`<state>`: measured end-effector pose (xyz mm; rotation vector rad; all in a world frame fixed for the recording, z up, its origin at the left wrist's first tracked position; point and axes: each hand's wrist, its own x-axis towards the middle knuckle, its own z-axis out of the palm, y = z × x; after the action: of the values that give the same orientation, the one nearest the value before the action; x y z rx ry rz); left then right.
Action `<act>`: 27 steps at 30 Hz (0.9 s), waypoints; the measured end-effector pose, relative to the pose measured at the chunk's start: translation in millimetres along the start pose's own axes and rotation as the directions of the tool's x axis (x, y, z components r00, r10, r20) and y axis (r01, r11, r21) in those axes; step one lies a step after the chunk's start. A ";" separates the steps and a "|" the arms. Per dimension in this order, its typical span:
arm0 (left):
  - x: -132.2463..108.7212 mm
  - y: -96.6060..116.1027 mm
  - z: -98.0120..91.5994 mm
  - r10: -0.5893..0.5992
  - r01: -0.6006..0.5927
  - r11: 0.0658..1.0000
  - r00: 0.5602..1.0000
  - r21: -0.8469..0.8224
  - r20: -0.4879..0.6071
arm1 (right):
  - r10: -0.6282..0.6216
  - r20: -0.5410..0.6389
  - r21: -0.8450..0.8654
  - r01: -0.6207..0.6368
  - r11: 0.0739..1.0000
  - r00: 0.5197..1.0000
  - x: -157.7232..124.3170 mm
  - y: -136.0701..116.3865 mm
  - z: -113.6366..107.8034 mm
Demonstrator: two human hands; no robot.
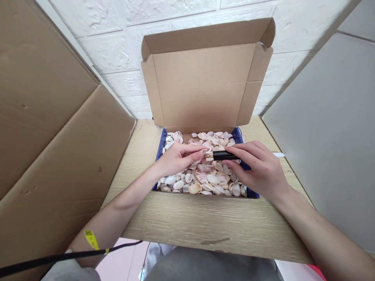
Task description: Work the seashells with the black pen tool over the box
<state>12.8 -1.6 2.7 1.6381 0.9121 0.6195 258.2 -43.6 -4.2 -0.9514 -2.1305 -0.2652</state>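
A cardboard box stands open on the wooden table, its lid raised at the back. A blue lining shows at its sides, and it is filled with several small pale seashells. My right hand is closed round a black pen-like tool held level over the shells, its tip pointing left. My left hand hovers over the shells with fingers pinched at the tool's tip; what it pinches is too small to make out.
A large cardboard sheet walls off the left side. A grey panel closes the right. A white brick wall stands behind the box. A black cable with a yellow tag runs near my left elbow.
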 end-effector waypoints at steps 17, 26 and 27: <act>0.0 0.0 -0.2 -0.002 0.002 0.999 1.000 0.036 0.000 | -0.006 -0.005 -0.012 0.006 1.000 1.000 2.5 -2.9 -3.0; -0.2 0.5 -0.3 -0.009 0.009 1.000 1.000 0.027 0.001 | -0.025 -0.026 -0.008 0.024 1.000 0.999 3.3 -2.4 -2.0; -0.4 0.7 -0.3 -0.006 0.006 0.999 1.000 0.032 0.000 | -0.026 -0.020 -0.005 0.025 1.000 0.999 3.1 -2.0 -1.9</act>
<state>12.6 -1.8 3.4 1.6634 0.9309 0.6031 256.6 -44.2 -0.4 -0.9211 -2.1258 -0.2913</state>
